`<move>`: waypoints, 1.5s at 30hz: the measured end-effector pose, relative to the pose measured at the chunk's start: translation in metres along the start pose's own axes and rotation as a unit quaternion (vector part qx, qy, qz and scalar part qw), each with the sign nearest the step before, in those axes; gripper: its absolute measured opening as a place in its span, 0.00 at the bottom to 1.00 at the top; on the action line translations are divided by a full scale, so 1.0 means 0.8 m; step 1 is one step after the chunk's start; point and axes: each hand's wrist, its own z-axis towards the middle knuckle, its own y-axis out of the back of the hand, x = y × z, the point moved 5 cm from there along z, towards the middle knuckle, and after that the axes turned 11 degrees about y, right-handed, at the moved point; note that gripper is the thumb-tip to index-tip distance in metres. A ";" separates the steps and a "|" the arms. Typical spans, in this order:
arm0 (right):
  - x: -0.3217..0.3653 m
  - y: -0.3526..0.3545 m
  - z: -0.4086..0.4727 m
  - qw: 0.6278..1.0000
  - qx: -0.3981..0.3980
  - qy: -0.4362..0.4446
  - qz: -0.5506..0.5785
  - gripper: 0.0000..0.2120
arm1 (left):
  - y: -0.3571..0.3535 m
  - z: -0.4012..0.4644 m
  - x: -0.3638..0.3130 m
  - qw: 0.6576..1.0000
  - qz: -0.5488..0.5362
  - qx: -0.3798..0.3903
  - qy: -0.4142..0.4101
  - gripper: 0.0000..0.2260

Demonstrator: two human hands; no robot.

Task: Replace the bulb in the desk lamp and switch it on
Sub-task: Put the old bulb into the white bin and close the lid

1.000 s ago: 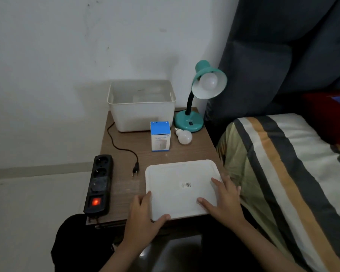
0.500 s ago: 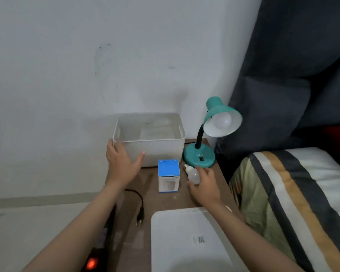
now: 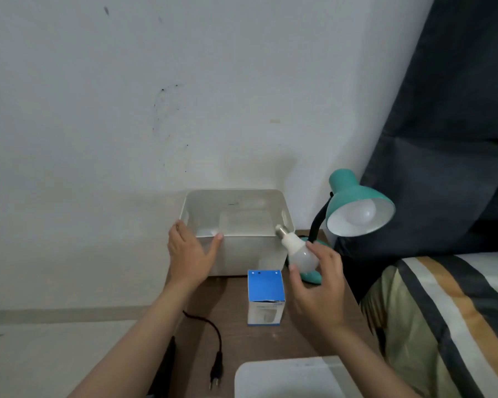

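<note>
A teal desk lamp (image 3: 354, 196) stands at the back right of the small wooden table (image 3: 230, 337), its shade facing me with a white bulb (image 3: 361, 214) screwed in. My right hand (image 3: 318, 288) holds a loose white bulb (image 3: 298, 251) in the air, metal base pointing up and left, just off the right corner of the white bin (image 3: 250, 251). My left hand (image 3: 189, 254) grips the bin's front left rim. A blue and white bulb box (image 3: 266, 300) stands upright in front of the bin. The lamp's black plug (image 3: 215, 372) lies unplugged on the table.
A white lid (image 3: 288, 377) lies at the table's near edge. A black power strip (image 3: 167, 366) shows partly behind my left forearm. A bed with a striped cover (image 3: 449, 326) is on the right, a dark curtain (image 3: 454, 139) behind the lamp, and a white wall is at the back.
Both hands left the white lid. My left hand went to the bin's rim. My right hand picked the loose bulb off the table and lifted it toward the bin. The view moved closer.
</note>
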 end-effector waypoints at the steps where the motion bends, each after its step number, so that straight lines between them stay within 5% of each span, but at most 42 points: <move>1: 0.009 -0.012 0.017 1.000 0.007 0.012 0.019 0.22 | 0.000 0.001 -0.001 1.000 0.001 -0.008 0.000 0.43; 5: 0.017 -0.079 0.088 0.995 0.089 0.036 0.006 0.23 | -0.002 0.004 -0.002 1.000 0.008 -0.026 0.005 0.43; 11: -0.036 -0.171 0.141 0.940 0.310 -0.108 -0.099 0.22 | -0.005 0.005 0.001 0.999 0.013 -0.034 0.005 0.43; 14: -0.058 -0.195 0.148 0.920 0.351 -0.124 -0.122 0.23 | -0.007 0.005 0.002 0.999 0.010 -0.036 0.000 0.43; 22: -0.061 -0.202 0.154 0.931 0.324 -0.131 -0.103 0.32 | -0.005 0.005 0.001 0.999 0.013 -0.041 -0.006 0.44; 33: 0.045 -0.042 0.078 0.980 0.188 0.026 -0.054 0.19 | 0.002 0.006 0.001 0.997 -0.012 0.061 0.055 0.48; 40: 0.053 0.055 -0.057 0.985 0.158 -0.040 -0.060 0.17 | 0.027 -0.103 -0.007 0.990 -0.115 0.067 0.045 0.41; 45: 0.022 0.112 -0.161 0.956 0.235 -0.122 -0.128 0.17 | 0.012 -0.248 0.021 0.979 -0.088 0.180 0.022 0.30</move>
